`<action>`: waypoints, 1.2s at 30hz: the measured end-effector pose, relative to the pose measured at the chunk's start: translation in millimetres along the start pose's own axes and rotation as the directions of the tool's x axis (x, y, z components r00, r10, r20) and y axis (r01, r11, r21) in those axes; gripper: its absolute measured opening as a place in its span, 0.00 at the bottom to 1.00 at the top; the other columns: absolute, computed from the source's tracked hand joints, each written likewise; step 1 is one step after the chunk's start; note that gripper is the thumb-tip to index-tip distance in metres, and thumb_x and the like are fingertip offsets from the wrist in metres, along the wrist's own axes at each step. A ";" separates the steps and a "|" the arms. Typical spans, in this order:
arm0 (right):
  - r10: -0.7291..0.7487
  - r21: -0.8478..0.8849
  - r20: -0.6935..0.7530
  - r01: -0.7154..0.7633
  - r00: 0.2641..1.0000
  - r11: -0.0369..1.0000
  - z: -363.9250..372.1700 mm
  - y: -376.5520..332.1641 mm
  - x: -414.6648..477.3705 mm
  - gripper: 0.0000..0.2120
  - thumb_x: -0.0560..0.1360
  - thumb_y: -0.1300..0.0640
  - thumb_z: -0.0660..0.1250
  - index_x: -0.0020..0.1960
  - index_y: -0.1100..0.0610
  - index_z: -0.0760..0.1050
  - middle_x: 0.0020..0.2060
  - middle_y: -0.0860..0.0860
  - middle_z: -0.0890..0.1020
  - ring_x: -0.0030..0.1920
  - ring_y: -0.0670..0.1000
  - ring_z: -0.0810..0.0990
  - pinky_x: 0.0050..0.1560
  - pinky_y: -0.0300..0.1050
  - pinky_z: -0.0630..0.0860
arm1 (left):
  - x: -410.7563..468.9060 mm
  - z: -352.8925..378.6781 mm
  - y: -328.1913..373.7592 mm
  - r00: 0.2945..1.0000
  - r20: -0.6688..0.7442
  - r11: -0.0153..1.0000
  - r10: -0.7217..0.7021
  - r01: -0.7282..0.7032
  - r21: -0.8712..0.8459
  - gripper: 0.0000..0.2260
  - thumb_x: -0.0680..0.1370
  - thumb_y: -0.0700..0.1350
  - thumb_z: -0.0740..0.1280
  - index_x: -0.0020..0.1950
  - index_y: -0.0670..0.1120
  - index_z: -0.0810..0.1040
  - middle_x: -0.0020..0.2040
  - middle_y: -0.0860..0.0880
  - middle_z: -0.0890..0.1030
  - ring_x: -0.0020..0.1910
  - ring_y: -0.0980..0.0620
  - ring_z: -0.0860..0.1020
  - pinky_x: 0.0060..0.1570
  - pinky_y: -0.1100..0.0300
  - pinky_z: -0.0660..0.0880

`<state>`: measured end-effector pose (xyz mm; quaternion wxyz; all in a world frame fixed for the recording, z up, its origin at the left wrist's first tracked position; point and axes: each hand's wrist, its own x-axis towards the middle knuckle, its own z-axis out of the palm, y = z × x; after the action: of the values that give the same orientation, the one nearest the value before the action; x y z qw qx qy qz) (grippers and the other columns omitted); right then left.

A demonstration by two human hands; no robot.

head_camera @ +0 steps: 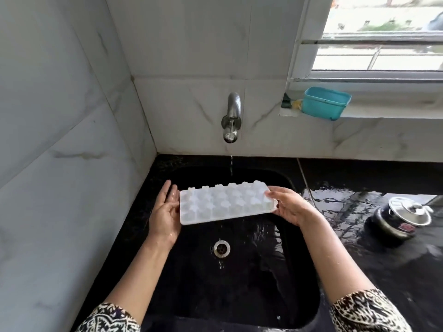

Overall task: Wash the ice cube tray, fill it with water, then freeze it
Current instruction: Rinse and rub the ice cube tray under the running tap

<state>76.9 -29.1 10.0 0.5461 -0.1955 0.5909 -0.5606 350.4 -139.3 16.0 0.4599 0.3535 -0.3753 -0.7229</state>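
Tray bottom-up over the black sink, tap trickling; right hand grips its right end, left hand pressed flat against the left end.

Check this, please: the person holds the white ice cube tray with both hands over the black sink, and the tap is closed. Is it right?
Not quite. The head view shows the tap running: a thin stream of water falls from it toward the ice cube tray. The rest is right.
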 end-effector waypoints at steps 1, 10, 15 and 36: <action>-0.016 -0.016 -0.005 0.016 1.000 1.000 0.1 1.0 -3.0 0.13 0.79 0.65 0.61 0.62 0.63 0.73 0.50 0.57 0.84 0.47 0.54 0.84 0.41 0.46 0.82 | 0.7 -0.1 -4.4 0.998 -0.037 0.998 -0.058 0.059 0.022 0.19 0.83 0.38 0.53 0.73 0.48 0.66 0.72 0.49 0.69 0.68 0.54 0.70 0.60 0.59 0.70; -0.027 -0.296 -0.190 -0.031 0.981 0.955 30.3 23.2 -20.0 0.27 0.76 0.54 0.65 0.73 0.55 0.59 0.58 0.52 0.77 0.56 0.53 0.78 0.54 0.50 0.76 | 7.3 12.5 -21.3 0.991 -0.080 0.714 -0.105 0.131 0.688 0.21 0.80 0.53 0.63 0.71 0.47 0.68 0.62 0.50 0.76 0.62 0.49 0.74 0.55 0.58 0.69; -0.519 -0.521 -0.337 0.304 0.785 0.798 42.3 -19.6 -38.3 0.26 0.74 0.46 0.70 0.66 0.52 0.64 0.50 0.45 0.80 0.48 0.46 0.80 0.51 0.44 0.77 | 21.1 40.9 17.4 0.977 0.076 0.589 0.199 -0.181 0.788 0.31 0.80 0.57 0.61 0.78 0.47 0.54 0.75 0.47 0.65 0.72 0.49 0.66 0.68 0.56 0.65; -0.137 -0.667 -0.576 -0.367 0.806 0.648 39.5 62.7 -10.3 0.23 0.75 0.45 0.63 0.62 0.60 0.69 0.56 0.58 0.79 0.56 0.60 0.78 0.44 0.46 0.68 | 11.7 2.8 -73.6 0.971 -0.224 0.518 -0.089 0.237 0.822 0.22 0.77 0.52 0.65 0.68 0.46 0.68 0.57 0.47 0.79 0.48 0.47 0.77 0.46 0.56 0.72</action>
<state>138.3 -19.7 -31.7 0.2442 -0.1829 0.9169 -0.2574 314.8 -127.8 -48.5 0.1896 0.6193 -0.6056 -0.4624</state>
